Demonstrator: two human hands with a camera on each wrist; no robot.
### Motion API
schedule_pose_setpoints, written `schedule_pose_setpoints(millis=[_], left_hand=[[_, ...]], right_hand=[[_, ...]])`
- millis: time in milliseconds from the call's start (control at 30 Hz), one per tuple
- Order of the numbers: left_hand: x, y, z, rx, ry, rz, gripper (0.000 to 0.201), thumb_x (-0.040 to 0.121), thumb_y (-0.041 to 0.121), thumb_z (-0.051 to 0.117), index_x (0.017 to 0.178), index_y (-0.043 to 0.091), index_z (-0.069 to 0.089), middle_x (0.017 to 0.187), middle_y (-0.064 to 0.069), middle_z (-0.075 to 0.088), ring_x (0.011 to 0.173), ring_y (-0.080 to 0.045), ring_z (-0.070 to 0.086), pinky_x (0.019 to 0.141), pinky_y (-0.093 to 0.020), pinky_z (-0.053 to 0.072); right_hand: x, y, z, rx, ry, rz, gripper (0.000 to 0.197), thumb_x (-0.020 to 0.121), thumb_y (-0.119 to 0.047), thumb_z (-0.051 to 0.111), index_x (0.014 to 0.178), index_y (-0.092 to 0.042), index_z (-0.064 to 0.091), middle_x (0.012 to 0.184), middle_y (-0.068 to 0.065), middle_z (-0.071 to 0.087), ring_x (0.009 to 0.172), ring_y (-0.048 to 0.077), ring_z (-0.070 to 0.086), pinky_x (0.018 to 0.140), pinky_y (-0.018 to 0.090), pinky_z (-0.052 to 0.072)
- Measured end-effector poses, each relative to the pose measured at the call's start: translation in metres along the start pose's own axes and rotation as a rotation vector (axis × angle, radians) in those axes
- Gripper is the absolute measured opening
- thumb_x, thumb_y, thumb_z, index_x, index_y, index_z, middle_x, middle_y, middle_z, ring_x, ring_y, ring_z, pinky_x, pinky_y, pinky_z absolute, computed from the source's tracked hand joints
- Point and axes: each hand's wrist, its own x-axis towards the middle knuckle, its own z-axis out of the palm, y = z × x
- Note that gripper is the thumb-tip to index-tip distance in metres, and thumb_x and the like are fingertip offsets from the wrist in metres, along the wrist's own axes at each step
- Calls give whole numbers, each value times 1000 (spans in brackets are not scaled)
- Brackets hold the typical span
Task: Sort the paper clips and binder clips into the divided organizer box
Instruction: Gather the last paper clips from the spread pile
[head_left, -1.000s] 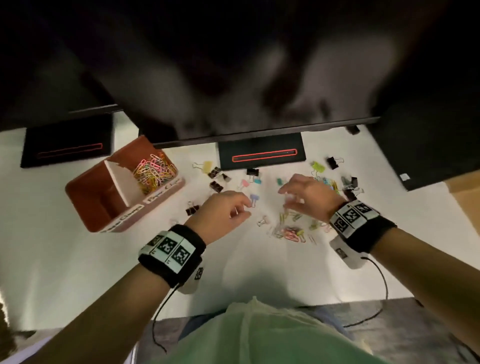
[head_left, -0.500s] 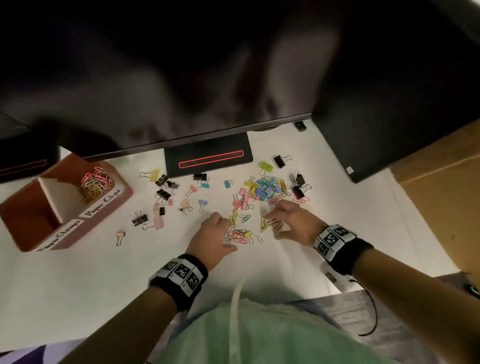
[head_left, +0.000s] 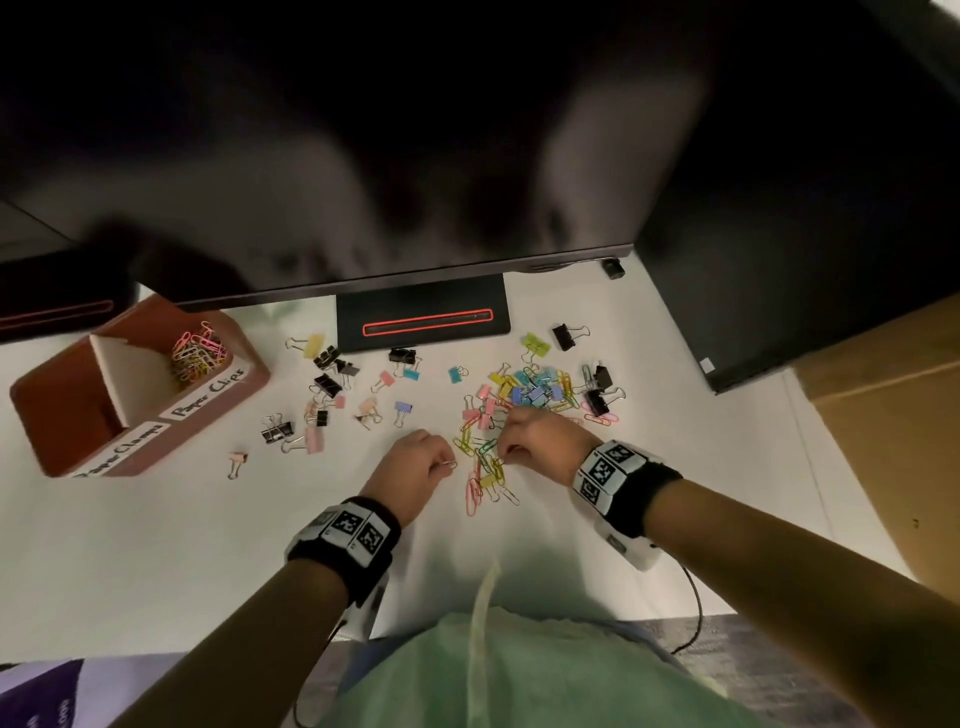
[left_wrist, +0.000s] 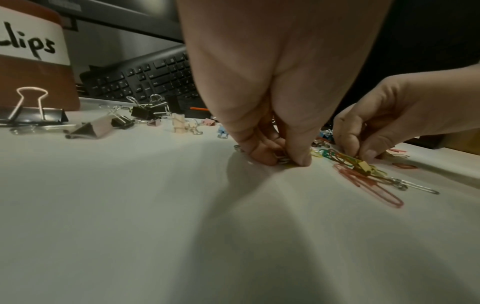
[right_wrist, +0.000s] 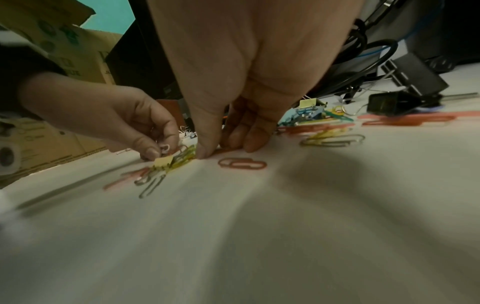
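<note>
The brown organizer box (head_left: 248, 375) stands at the left; its far compartment holds coloured paper clips (head_left: 199, 353), and the near one looks empty. Loose paper clips (head_left: 485, 470) lie between my hands, with a mixed heap of clips (head_left: 535, 392) behind them. Binder clips (head_left: 327, 384) are scattered toward the box. My left hand (head_left: 448, 464) pinches a silver paper clip (left_wrist: 281, 159) on the table. My right hand (head_left: 506, 460) has its curled fingertips (right_wrist: 205, 153) down on the coloured paper clips (left_wrist: 345, 159), pinching at them.
A monitor overhangs the back of the white table (head_left: 156, 545), its black stand base (head_left: 423, 314) behind the clips. A keyboard (left_wrist: 145, 80) lies further back. A cardboard box (head_left: 883, 415) stands off the right edge. Black binder clips (right_wrist: 389, 102) lie right of my right hand.
Both hands came down and toward me onto the near pile of paper clips. The left hand now pinches a silver clip, and the right fingers closed on the coloured ones.
</note>
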Motion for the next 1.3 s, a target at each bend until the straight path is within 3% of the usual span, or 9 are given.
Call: schedule_pose_setpoints(millis=[167,300,400,567,667,800,1033,1167,1300], left_hand=[[1,-8,0,-1,57,34,5,85,7,60,90,7,63,88,2,47,80,-16,48,75,-26,40],[1,-16,-4,-11,80,27,7,85,6,61,92,7,62,87,0,50,78,-18,50,72,-25,39],[2,-19,-4,-14,74,31,12,85,6,61,97,5,62,89,-5,54,83,-21,53,76,-28,42],[5,-25,-4,29,37,78,10,86,7,60,95,6,64,88,-2,50,83,-19,48,79,-33,44],[6,-28,-5,46,21,109,10,86,8,59,94,7,64,93,-6,54,88,-20,50,81,-32,43],[5,-31,-7,88,5,136,8,89,7,54,94,7,61,94,-7,56,91,-21,48,82,-33,43],[3,-33,-24,61,-27,176,13,91,8,51,98,6,62,97,-10,60,92,-21,49,85,-34,43],[-14,-36,-68,-72,147,190,7,88,9,58,91,8,64,88,-5,62,82,-16,52,74,-28,41],[-37,-62,-139,-166,360,93,3,87,12,61,89,13,62,80,3,61,74,-7,57,70,-20,47]], right_hand=[[2,-7,0,-70,44,17,28,90,-27,58,115,-14,62,120,8,54,109,27,54,92,40,49],[3,-22,8,-85,3,56,67,77,-53,66,131,-18,47,141,8,40,130,28,40,105,41,41],[8,-37,15,-144,-5,93,81,69,-56,72,134,-17,42,137,8,39,126,28,38,104,39,40],[23,-47,10,-69,-11,153,50,83,-17,66,130,-12,49,132,13,41,117,34,46,96,39,44],[32,-48,-2,-31,-32,161,40,87,-5,57,127,-8,54,128,14,50,117,30,49,98,34,41],[43,-46,-7,-28,-78,201,24,87,-2,54,109,-9,62,116,15,62,110,30,58,92,40,50],[38,-57,-18,-62,-80,168,23,92,-12,53,111,-12,67,113,7,66,104,23,59,91,28,45],[37,-73,-31,-22,31,105,20,90,-13,55,105,-14,68,106,7,66,98,22,60,86,27,47],[66,-116,-55,-34,141,-12,17,91,-15,56,103,-14,68,104,5,64,94,20,60,84,29,47]])
